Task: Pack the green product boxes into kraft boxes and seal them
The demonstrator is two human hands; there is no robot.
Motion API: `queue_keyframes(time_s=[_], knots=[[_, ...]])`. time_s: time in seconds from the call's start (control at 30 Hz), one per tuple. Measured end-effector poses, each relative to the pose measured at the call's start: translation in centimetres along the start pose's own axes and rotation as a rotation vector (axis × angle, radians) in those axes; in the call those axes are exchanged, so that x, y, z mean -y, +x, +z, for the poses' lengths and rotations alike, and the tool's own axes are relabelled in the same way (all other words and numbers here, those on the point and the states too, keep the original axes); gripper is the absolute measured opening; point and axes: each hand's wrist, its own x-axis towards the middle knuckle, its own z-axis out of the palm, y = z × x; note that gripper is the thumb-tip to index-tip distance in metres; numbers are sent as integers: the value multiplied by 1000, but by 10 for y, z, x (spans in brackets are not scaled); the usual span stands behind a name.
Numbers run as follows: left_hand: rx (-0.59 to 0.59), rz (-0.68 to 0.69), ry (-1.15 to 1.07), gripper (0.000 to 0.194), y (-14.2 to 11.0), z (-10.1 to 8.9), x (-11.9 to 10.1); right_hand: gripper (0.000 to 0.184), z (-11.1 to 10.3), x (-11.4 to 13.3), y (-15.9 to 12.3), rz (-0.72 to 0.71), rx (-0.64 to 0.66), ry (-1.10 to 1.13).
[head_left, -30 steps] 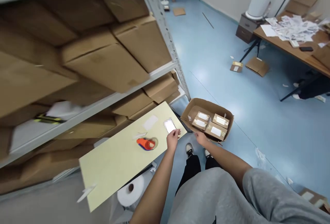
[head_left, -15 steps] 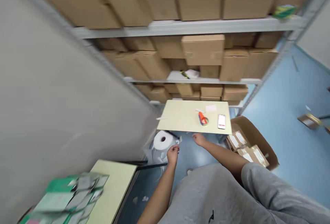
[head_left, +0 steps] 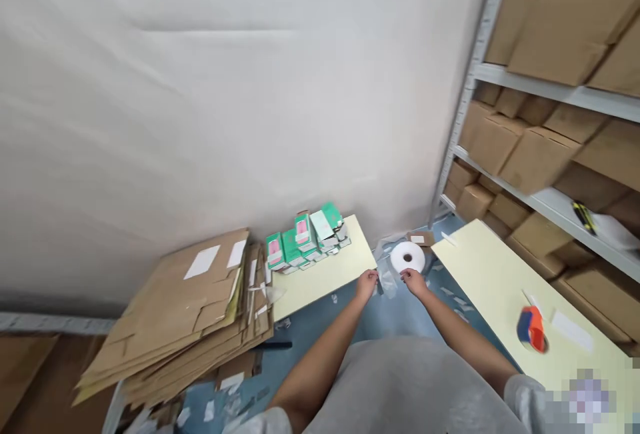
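My left hand (head_left: 367,285) is held out in front of me with its fingers curled together, by the front corner of a pale yellow table (head_left: 320,281). Level with it, my right hand (head_left: 414,282) has thumb and fingers drawn together, overlapping the lower edge of a large white roll (head_left: 399,257) in view. Whatever either hand may hold is too small to make out. Several green and white boxes (head_left: 305,234), some with pink fronts, are piled on the yellow table to the left.
Flattened cardboard (head_left: 165,301) is stacked at left. A second yellow table (head_left: 485,267) at right bears an orange and blue tape dispenser (head_left: 534,329) and a white paper (head_left: 573,331). Shelves of brown boxes (head_left: 535,154) stand behind it. Scraps (head_left: 210,411) litter the blue floor.
My view has turned left, from the shelves towards the wall and the green boxes. The second table has shifted to the right of view. Both hands stay raised and closed, now level.
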Motion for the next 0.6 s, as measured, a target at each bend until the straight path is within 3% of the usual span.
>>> queue_keyframes(time_s=[0.13,0.27,0.5,0.6], knots=[[-169,-64,-5,9,16,-48,22,33,35,38,41,-115,92,-24],[-326,-126,-2,20,32,-83,32,35,62,82,79,-240,146,-24],[-691,-192,186,35,66,-150,12,42,92,179,137,-595,232,-95],[-765,-258,281,50,86,-183,0,42,116,223,157,-686,337,-92]])
